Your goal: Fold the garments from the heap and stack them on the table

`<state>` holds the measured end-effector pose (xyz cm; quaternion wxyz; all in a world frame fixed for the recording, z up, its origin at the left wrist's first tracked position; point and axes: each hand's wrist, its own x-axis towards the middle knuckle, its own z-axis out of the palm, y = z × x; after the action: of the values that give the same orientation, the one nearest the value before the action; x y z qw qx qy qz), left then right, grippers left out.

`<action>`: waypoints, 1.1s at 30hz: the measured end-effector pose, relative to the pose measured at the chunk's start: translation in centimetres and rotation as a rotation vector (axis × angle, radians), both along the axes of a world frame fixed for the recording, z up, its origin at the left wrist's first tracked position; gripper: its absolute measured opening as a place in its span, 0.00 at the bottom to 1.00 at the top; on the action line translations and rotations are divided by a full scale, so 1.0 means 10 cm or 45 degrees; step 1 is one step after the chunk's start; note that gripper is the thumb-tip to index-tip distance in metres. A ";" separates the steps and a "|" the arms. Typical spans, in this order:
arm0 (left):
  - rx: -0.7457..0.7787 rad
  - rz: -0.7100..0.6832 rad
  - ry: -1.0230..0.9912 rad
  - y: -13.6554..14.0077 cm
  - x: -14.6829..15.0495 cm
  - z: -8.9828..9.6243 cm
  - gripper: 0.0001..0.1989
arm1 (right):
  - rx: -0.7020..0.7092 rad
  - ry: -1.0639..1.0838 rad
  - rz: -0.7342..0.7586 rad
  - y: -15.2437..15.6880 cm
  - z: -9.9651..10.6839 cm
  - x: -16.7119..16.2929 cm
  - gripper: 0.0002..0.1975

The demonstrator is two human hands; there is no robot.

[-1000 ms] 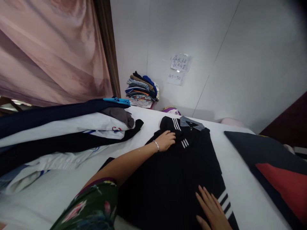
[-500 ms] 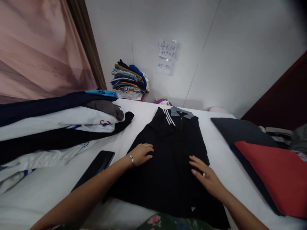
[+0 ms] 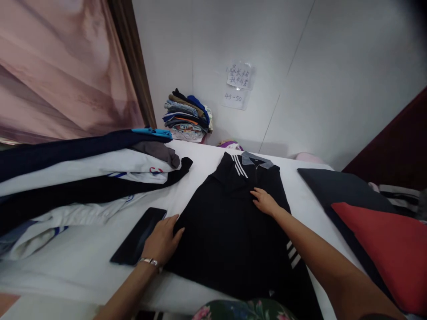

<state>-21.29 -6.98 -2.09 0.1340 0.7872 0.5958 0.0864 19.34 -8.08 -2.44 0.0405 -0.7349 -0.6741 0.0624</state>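
Note:
A black zip jacket [image 3: 213, 235] with a grey collar and white stripes lies spread out on the white-covered table [image 3: 90, 258], collar toward the wall. At the jacket's left edge rests my left hand [image 3: 162, 240], thumb apart from the fingers, holding nothing. Beneath its wrist and just beside it is a dark flat phone or tablet [image 3: 133, 238]. My right hand [image 3: 265, 202] lies on the upper front of the jacket, a little below the zipper pull, with fingers stretched out. One striped sleeve runs down along the jacket's right side, partly behind my right forearm.
Several garments [image 3: 83, 178] are heaped along the left side. A folded clothes stack [image 3: 187, 113] stands by the back wall, under handwritten paper signs [image 3: 238, 84]. To the right lie a dark folded garment [image 3: 347, 189] and a red one [image 3: 383, 244]. A pink curtain [image 3: 60, 66] hangs at left.
My left hand has moved left and down from the jacket's front to its edge. My right hand has gone up toward the zipper, and the striped sleeve on the right now shows.

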 end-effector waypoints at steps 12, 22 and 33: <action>-0.281 0.111 0.002 -0.03 0.03 0.11 0.28 | 0.179 -0.019 -0.175 0.17 0.39 0.23 0.15; -0.416 -0.244 -0.287 -0.17 0.26 0.46 0.22 | 0.628 0.546 -0.665 0.49 1.37 0.73 0.16; -0.483 -0.804 -0.246 -0.58 1.37 0.43 0.25 | 0.801 0.069 -1.004 0.04 2.22 1.20 0.20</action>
<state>-7.58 -12.82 2.22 0.3530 0.8814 0.3138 0.0029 31.37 -7.67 19.75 0.2979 -0.8839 -0.3301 -0.1450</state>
